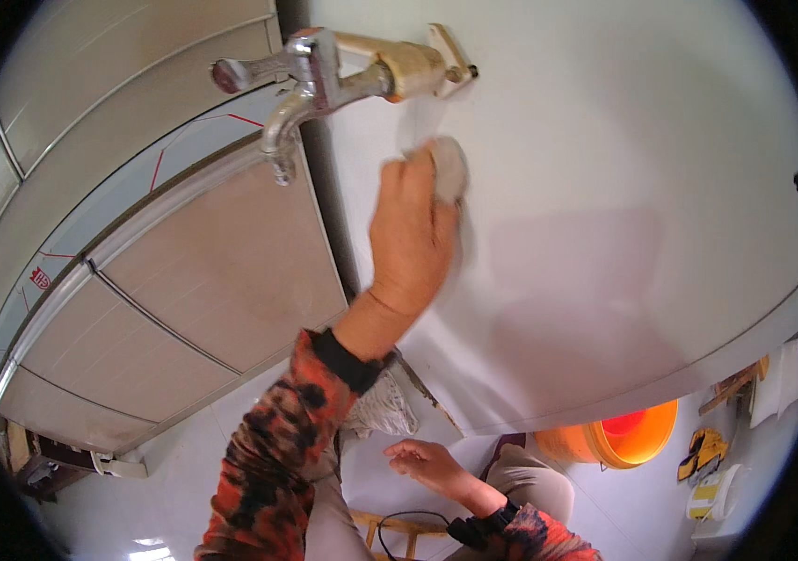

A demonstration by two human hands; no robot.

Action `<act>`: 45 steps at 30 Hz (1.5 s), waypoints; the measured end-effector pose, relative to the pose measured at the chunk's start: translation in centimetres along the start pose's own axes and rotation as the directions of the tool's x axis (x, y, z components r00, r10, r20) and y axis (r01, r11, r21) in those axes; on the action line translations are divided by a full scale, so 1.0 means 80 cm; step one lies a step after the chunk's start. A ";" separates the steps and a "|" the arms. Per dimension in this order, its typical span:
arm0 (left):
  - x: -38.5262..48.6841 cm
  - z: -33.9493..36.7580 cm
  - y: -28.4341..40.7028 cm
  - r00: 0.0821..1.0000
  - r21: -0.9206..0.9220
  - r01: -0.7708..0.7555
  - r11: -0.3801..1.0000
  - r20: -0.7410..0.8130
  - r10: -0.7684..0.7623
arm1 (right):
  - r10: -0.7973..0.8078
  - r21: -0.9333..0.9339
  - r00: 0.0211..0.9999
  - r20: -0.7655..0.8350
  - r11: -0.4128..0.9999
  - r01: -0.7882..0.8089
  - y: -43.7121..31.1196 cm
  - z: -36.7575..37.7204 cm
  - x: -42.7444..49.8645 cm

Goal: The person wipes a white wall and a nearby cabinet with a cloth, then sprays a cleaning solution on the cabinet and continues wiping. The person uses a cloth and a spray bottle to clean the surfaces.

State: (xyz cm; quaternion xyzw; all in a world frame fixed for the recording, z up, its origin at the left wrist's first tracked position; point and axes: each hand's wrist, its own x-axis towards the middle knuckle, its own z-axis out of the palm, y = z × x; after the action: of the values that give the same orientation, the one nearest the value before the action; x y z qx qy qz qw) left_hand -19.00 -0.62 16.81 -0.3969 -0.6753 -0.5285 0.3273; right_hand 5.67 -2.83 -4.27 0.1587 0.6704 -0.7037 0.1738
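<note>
My left hand [411,235] is raised against a smooth white wall [581,154]. It grips a rounded greyish pad [449,170], perhaps a sponge or sanding pad, pressed flat to the surface. My fingers hide part of it. Just above and to the left, a chrome tap [308,77] juts out on a yellowed fitting [416,66] fixed to the wall. Down in front of my lap, my right hand [430,465] hangs with its fingers loosely bent and nothing seen in it.
On the left stand cabinets with beige panels [230,259]. A crumpled white cloth or bag [385,407] lies beneath my left forearm. To the lower right are an orange bucket [574,443], yellow-and-black gloves [704,452] and a white tub [718,493]. A wooden stool [409,536] is under me.
</note>
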 end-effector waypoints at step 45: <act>0.023 0.000 0.113 0.970 -0.220 0.231 0.948 -0.024 -0.242 | -0.218 -0.426 0.971 -0.100 0.891 0.157 0.021 -0.024 -0.009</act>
State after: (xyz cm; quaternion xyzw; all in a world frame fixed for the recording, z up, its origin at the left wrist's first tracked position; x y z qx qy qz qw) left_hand -11.85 0.85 22.50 -0.3330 -0.6481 -0.6439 0.2336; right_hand 7.04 -0.93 -5.56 0.1034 0.8274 -0.5453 0.0854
